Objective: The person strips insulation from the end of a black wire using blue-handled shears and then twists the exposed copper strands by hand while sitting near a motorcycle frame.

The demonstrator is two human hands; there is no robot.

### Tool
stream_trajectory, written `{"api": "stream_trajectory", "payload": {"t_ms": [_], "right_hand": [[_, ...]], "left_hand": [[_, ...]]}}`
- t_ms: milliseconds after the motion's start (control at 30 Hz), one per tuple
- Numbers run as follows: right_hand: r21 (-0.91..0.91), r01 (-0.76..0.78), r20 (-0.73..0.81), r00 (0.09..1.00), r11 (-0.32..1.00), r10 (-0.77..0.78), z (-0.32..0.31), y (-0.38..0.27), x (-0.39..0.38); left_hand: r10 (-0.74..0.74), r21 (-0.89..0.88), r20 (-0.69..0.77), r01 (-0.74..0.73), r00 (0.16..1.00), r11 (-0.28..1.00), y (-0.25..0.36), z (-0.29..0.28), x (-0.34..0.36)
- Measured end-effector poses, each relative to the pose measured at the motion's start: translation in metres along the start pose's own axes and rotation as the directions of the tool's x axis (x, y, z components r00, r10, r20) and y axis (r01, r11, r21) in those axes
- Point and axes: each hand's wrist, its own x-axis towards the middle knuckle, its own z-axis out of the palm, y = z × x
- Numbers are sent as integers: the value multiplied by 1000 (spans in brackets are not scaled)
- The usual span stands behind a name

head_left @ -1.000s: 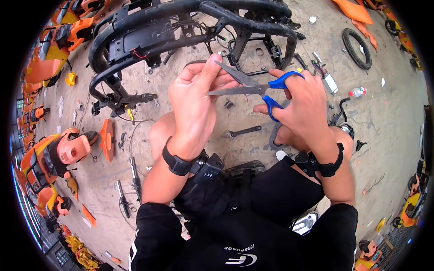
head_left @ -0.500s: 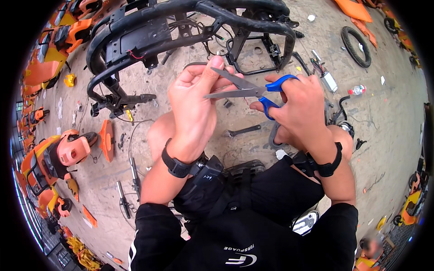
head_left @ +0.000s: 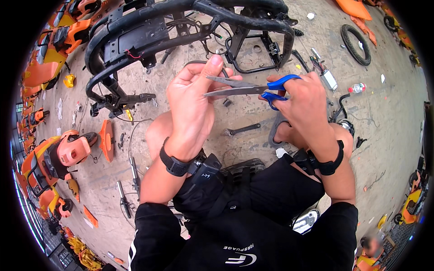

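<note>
My right hand (head_left: 307,97) grips a pair of scissors (head_left: 239,90) by its blue handles, fingers through the loops. The grey blades point left and stand slightly apart, their tips in front of my left palm. My left hand (head_left: 192,92) is closed, palm toward me, with the thumb pressing against the fingers. It pinches a thin black cable (head_left: 195,62), which loops over the fingers and shows again beside the thumb. Whether the blades touch the cable I cannot tell; part of it is hidden by the fingers.
A black tubular vehicle frame (head_left: 149,34) stands just beyond my hands. On the concrete floor lie a wrench (head_left: 244,129), a tyre (head_left: 356,45), a silver box with wires (head_left: 330,81) and a plastic bottle (head_left: 357,88). Orange scooter bodies (head_left: 72,147) line the left side.
The scissors have closed part of the way, and their handles have come nearer together in my right hand. My left hand keeps its pinch on the cable, almost unmoved.
</note>
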Motion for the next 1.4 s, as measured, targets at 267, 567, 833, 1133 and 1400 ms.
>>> {"api": "stream_trajectory", "payload": {"t_ms": [267,567,833,1133,1400], "right_hand": [[357,-513,505,809,781,301,-15,-11,9],[551,-727,756,643,409,124,-23,-16,14],[587,-631,604,759,507,244,-20,-14,15],[270,-133,335,941,954,37,-15,-9,6],[266,-107,310,950,958,20,-14,-10,6]], "left_hand": [[-75,-78,17,76,997,994,6,-3,6],[-24,-69,-35,22,999,997,7,-5,7],[35,3,-55,-35,998,999,8,-3,7],[47,49,-91,-43,995,998,11,-2,7],[227,138,-60,-217,972,966,7,-1,6]]}}
